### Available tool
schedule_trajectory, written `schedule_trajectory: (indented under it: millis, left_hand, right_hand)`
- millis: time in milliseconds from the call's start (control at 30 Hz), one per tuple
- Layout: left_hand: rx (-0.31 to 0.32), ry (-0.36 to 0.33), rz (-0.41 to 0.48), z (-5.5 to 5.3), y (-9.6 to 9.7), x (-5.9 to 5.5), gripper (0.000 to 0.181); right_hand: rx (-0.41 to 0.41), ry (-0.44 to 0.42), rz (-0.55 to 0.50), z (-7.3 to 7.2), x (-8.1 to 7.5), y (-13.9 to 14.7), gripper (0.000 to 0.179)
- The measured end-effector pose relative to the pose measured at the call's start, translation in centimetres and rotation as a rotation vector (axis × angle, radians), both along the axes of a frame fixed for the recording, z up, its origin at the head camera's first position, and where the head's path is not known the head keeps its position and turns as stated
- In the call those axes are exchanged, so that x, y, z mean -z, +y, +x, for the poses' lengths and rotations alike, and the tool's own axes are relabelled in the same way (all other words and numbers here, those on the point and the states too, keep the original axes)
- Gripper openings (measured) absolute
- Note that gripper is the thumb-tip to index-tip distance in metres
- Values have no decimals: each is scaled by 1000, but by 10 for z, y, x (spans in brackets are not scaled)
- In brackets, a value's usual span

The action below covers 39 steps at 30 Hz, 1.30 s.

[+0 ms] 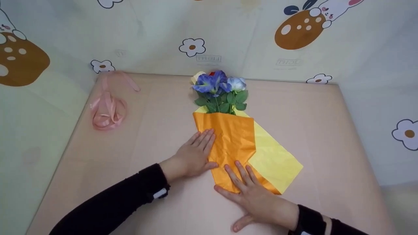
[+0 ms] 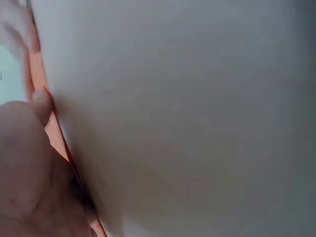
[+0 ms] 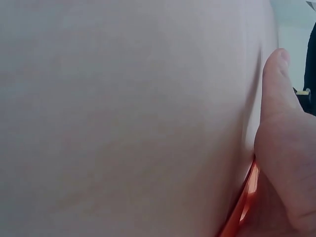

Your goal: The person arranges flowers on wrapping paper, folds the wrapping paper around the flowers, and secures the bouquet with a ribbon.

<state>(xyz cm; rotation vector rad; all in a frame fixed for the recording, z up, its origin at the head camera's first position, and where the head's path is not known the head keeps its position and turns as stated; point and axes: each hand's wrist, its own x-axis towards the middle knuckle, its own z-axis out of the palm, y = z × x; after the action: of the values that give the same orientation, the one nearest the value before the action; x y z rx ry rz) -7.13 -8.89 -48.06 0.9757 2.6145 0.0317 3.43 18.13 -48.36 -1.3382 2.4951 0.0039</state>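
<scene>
Only the head view takes in the whole scene: a folded sheet of orange wrapping paper [image 1: 232, 143] lies near the middle of the pale pink tabletop [image 1: 326, 130], laid over a sheet of yellow wrapping paper [image 1: 274, 160] that sticks out toward four o'clock, with a bunch of blue and white artificial flowers with green leaves [image 1: 219, 89] emerging from the orange fold at twelve o'clock. The left hand [image 1: 195, 153] lies flat with straight fingers pressing the orange paper's left edge, at about nine o'clock of the fold; the right hand [image 1: 253, 192] is also flat, fingers spread and straight, pressing the lower tip of the orange paper at about six o'clock. Neither hand curls around anything. A loose coil of pink satin ribbon [image 1: 107, 112] rests well apart, toward ten o'clock near the table's far left corner. The wrist views show almost none of this: each is filled by blurred tabletop, with part of the hand and what seems to be a thin orange strip of the paper's edge beneath it.
</scene>
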Motion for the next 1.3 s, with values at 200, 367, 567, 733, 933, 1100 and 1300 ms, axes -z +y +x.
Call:
schedule_trajectory:
  millis: [200, 367, 567, 733, 933, 1100, 1300]
  left_hand:
    - [-126, -12, -29, -44, -25, 0, 90]
    - [-150, -47, -36, -59, -33, -3, 90]
    - [-154, -60, -26, -58, -35, -5, 90]
    - [-172, -78, -32, -58, -34, -5, 91]
    - [-170, -95, -48, -57, -32, -3, 91]
    - [-177, -106, -49, -59, -30, -4, 92]
    - [-164, -111, 5, -60, -32, -4, 91]
  right_hand:
    - [-13, 24, -45, 0, 3, 1, 118]
    - [-24, 60, -55, 0, 3, 1, 121]
    - [-9, -11, -13, -2, 1, -1, 122]
    - [-19, 20, 16, -1, 3, -2, 123]
    - [-56, 164, -19, 8, 5, 2, 123]
    - [-49, 150, -30, 10, 4, 4, 123]
    - [-66, 205, -53, 8, 7, 6, 127]
